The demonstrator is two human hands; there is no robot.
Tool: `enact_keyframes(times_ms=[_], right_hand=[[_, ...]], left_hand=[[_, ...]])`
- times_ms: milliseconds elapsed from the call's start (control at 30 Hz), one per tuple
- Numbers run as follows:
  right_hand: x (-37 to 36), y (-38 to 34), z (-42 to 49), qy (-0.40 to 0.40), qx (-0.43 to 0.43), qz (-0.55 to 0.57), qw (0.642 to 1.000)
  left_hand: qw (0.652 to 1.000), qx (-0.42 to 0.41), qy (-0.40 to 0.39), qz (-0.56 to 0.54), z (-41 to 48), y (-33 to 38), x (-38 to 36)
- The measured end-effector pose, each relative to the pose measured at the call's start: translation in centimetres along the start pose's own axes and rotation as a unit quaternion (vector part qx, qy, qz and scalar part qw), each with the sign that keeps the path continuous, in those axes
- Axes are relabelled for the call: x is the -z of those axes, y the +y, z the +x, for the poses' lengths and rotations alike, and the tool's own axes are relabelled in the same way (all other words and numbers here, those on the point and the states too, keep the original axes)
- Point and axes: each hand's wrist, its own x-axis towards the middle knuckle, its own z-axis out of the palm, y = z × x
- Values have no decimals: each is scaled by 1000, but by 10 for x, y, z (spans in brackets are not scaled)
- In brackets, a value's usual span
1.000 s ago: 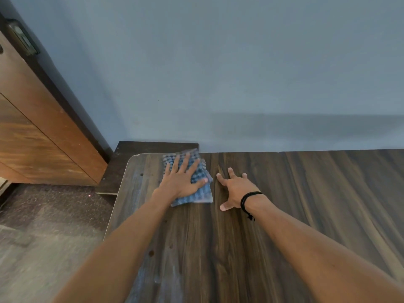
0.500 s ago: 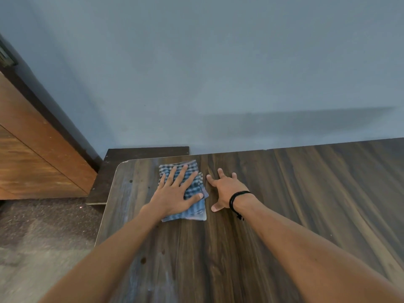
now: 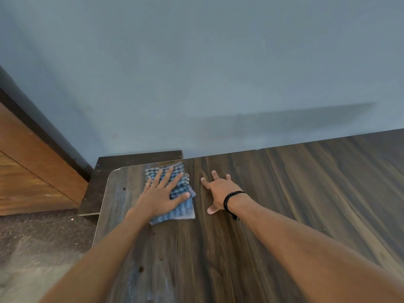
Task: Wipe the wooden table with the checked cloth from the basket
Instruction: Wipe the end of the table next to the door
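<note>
While the left hand (image 3: 160, 196) lies flat on the checked cloth (image 3: 182, 212), fingers straight & spread, palm pressing it down, the right hand (image 3: 218, 191) sits just beside it on the bare wooden surface (image 3: 240, 248), a narrow strip of wood between it & the cloth.

Cloth: blue/white check, folded to a rough rectangle, nr the far-left corner of the surface, its far edge close to where the surface meets the wall (image 3: 218, 73). L hand covers the middle & left part; the far end and the near-right end stick out from under it. Near end looks paler, plainer blue.

R hand: fingers splayed, tips & thumb down on the wood, holding nothing. Can't tell if the palm touches. Black wristband (image 3: 231, 199) on that wrist, w/ a short tail hanging.

Surface is dark w/ streaky grain, corner rounded, a few small dark spots (image 3: 141, 269) along the left side.

Past that corner, lower down, a darker board (image 3: 122, 162) runs along the wall. Further left a brown wood panel (image 3: 28, 178) w/ a dark frame. Speckled floor (image 3: 32, 241) below. Wall plain blue-grey.
</note>
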Motion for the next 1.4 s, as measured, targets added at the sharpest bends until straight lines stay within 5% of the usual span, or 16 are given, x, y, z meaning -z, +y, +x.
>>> enact_keyframes(times_ms=[133, 300, 567, 833, 1100, 1400], right_hand=[[1, -2, 1, -8, -7, -1, 1000], [2, -4, 2, -8, -8, -4, 1000], [5, -1, -2, -18, -9, -11, 1000], [3, -4, -4, -3, -7, -9, 1000], [6, -3, -6, -14, -10, -37, 999], [10, -9, -18, 18, 7, -51, 999]], left_hand=[[998, 59, -10, -29, 20, -23, 16], [1000, -21, 15, 0, -33, 10, -8], [998, 52, -26, -40, 43, -2, 23], [999, 7, 40, -6, -70, 18, -27], [997, 61, 22, -42, 30, -19, 13], [997, -37, 54, -30, -185, 66, -61]])
